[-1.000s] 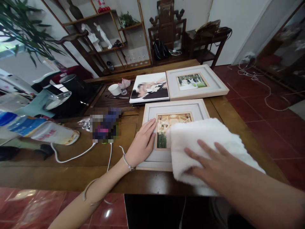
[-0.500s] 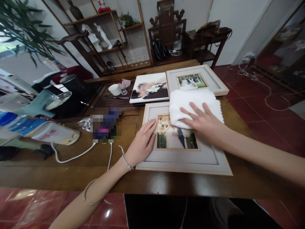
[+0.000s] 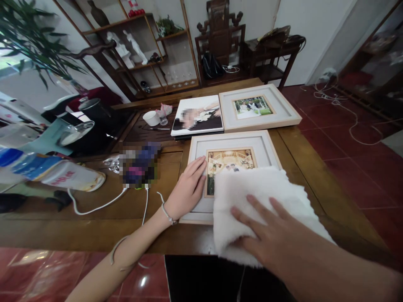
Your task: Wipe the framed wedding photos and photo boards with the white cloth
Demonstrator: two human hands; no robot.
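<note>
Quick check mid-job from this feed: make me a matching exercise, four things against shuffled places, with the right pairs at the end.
Things
1. Left hand
2. White cloth
3. White cup
4. Black bag

Places
A. Under the spread fingers of the right hand
B. On the dark wooden chair
C. Resting on the left side of the near framed photo
D. To the left of the white-topped photo panel

Pairs: 1-C, 2-A, 3-D, 4-B
</note>
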